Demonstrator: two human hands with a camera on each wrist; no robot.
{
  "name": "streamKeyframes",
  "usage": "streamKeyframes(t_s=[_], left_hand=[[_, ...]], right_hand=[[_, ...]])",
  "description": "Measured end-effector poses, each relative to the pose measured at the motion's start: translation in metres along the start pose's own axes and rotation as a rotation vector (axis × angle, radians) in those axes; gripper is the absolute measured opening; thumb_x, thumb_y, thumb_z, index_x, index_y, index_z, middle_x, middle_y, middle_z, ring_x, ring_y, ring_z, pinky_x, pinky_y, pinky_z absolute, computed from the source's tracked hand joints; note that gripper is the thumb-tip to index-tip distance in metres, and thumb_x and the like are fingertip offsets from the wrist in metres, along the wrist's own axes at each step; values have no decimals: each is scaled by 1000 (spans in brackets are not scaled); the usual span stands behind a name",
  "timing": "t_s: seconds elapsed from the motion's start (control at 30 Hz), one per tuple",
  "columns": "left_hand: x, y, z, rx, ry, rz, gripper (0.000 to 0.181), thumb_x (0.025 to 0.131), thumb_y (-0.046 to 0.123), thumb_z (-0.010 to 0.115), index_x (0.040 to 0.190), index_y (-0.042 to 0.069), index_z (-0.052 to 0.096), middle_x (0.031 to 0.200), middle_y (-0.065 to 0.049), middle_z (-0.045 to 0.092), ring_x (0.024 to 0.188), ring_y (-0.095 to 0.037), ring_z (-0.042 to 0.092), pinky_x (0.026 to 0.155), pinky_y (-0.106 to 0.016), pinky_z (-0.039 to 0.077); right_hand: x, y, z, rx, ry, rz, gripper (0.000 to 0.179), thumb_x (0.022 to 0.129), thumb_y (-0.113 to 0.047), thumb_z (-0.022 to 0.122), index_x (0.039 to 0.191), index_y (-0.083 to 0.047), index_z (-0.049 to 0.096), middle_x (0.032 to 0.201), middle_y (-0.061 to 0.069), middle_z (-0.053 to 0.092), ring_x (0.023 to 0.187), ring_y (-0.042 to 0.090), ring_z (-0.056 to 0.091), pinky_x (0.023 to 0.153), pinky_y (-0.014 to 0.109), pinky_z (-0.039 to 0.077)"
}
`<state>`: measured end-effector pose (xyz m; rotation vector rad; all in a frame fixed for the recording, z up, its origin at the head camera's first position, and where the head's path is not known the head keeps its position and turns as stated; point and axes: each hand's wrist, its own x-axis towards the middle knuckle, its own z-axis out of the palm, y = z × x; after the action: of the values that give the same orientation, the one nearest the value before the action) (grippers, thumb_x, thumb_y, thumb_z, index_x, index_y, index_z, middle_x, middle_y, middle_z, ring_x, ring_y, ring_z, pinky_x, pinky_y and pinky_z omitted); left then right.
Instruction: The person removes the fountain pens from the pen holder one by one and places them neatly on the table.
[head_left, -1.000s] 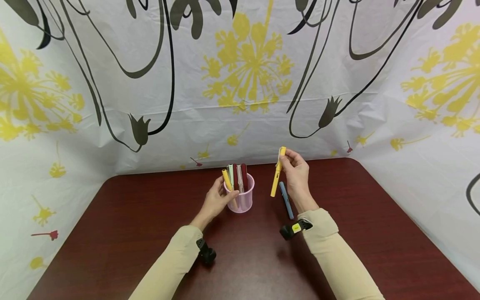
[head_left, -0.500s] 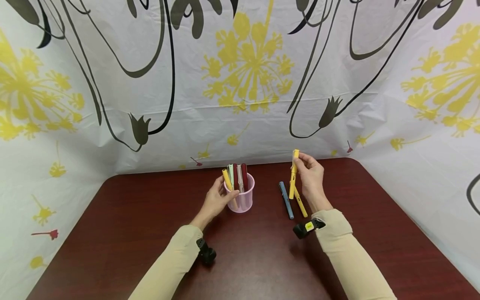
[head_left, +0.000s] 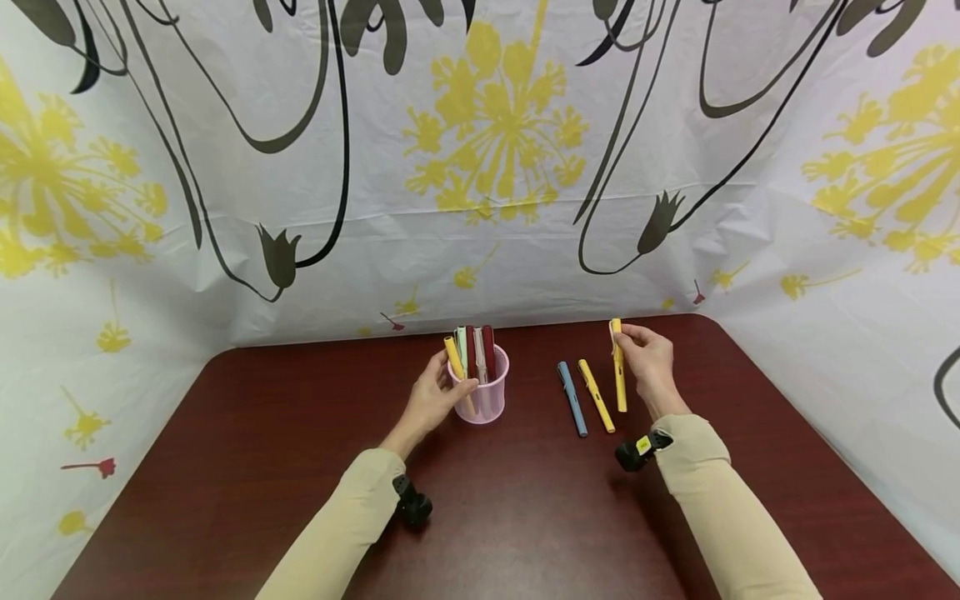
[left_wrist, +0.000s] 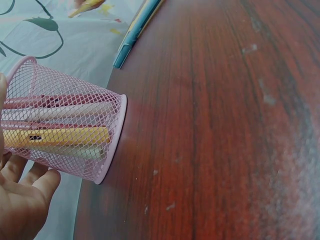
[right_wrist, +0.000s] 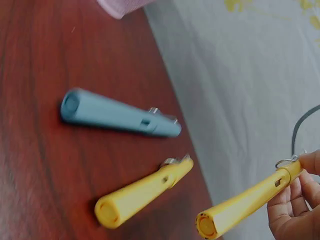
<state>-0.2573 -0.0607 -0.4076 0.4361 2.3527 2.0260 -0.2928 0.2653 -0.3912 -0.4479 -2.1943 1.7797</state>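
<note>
My left hand (head_left: 431, 396) grips the side of a pink mesh pen cup (left_wrist: 70, 120), thumb in front and fingers behind. Inside the cup stand a yellow pen (head_left: 453, 358), a pale green one and several dark red and whitish ones. My right hand (head_left: 647, 362) pinches a second yellow pen (head_left: 618, 371) near its capped top, its lower end pointing down at the table. Left of that pen, another yellow pen (right_wrist: 145, 192) lies on the table, beside a blue pen (right_wrist: 120, 114); the two lie roughly parallel, slightly apart.
The dark red wooden table (head_left: 480, 517) ends at the back against a white floral-patterned cloth (head_left: 360, 183). Black cameras are strapped to both wrists, the right wrist camera (head_left: 637, 452) close over the table.
My right hand has moved right and lower with its yellow pen, away from the blue pen. The yellow pen lying on the table has come into full view. The left hand stays on the cup.
</note>
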Motion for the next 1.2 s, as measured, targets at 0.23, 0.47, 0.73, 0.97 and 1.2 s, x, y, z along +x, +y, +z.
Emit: streamKeyframes(t_s=[0.23,0.47,0.73,0.97,1.2], left_hand=[[-1,0,1,1,1,-7,71,86,8,68,142,-6,28,144,-27,37,135,-36,34,112,-47,29],[6,-18,0,-1,19,3,71,85,12,70,142,-2,30,143,-24,40,135,-34,35,111,-46,30],[12,-30,1,28,39,-7,74,83,20,72,143,3,31,144,-19,41,135,-30,37,111,-43,32],[13,-31,2,18,35,9,72,84,18,71,143,2,31,144,-21,40,135,-31,36,111,-44,31],[12,-32,2,20,37,-6,73,84,18,71,143,3,31,144,-19,41,135,-30,38,111,-43,33]], right_hand=[[6,17,-5,-135,-66,37,36,92,-15,57,123,5,58,78,-9,58,60,-4,55,58,16,51],[9,28,-4,-234,-112,69,37,92,-17,56,121,5,59,89,3,64,61,0,55,65,25,55],[14,36,-1,-304,-148,88,37,93,-20,56,121,4,60,102,13,64,67,5,58,65,27,55],[15,42,-1,-339,-140,106,36,93,-21,57,119,3,62,114,21,61,70,8,58,62,25,53],[15,48,0,-406,-117,86,33,92,-20,58,115,4,64,110,21,62,70,12,54,55,23,48]])
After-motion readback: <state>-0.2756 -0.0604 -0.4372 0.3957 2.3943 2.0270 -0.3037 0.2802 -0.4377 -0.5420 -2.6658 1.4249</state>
